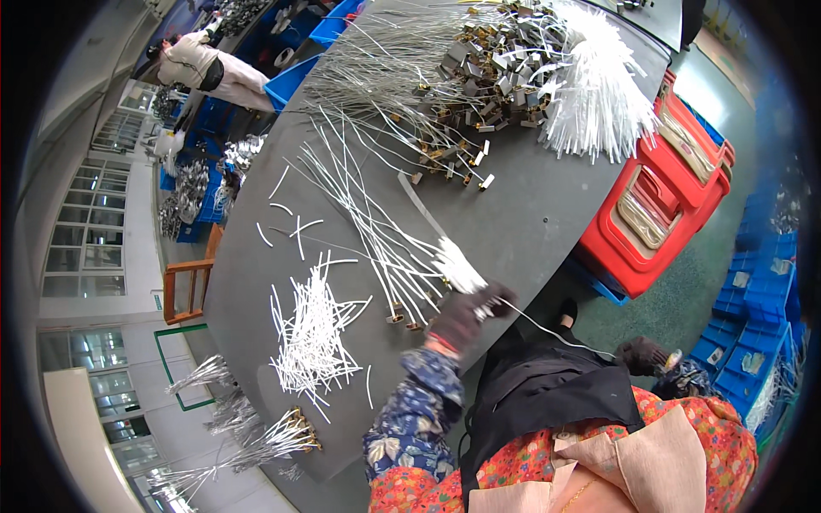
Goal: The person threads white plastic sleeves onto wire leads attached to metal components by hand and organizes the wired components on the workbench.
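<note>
white wire (545,329) runs from left hand (469,320), clenched on it, to right hand (641,355), grip not discernible, above apron (547,380). judged light, springy, kink-prone; best held near its ends.

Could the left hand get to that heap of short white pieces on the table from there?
Probably yes: the left hand is beside the heap, with only some brass-coloured wire ends partly between. Its fingers appear closed on a white bundle, though, so they may need freeing.
</note>
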Available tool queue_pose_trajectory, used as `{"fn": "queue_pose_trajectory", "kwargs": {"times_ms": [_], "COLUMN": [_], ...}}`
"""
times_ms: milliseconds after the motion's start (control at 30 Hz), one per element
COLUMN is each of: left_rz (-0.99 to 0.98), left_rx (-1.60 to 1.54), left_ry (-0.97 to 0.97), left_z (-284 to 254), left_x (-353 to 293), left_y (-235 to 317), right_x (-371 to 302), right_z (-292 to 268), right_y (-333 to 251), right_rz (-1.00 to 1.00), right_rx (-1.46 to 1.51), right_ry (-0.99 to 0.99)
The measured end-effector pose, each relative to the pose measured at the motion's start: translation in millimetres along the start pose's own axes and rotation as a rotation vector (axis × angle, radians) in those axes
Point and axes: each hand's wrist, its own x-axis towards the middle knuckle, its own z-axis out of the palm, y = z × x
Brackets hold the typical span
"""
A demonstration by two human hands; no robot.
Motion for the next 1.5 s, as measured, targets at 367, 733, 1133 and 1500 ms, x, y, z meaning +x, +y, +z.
{"fn": "queue_pose_trajectory", "kwargs": {"times_ms": [367, 733, 1133, 1500], "left_rz": [0.370, 0.309, 0.050, 0.257], "left_rx": [-0.199, -0.100, 0.097, -0.753], "left_ry": [0.602, 0.731, 0.833, 0.401], "left_z": [-58.2, -74.6, -160.5, -82.1], "left_x": [-2.6, 7.8, -25.8, 54.8], "left_y": [48.2, 21.5, 34.6, 38.1], "right_x": [109.4, 274.6, 393.9, 243.0], "right_z": [-42.1, 14.5, -54.2, -33.7], "right_y": [-125.3, -245.8, -309.5, -207.4], "right_rz": [0.221, 0.043, -0.150, -0.018], "right_rx": [0.507, 0.905, -0.440, 0.283], "right_ry": [-0.005, 0.094, 0.471, 0.019]}}
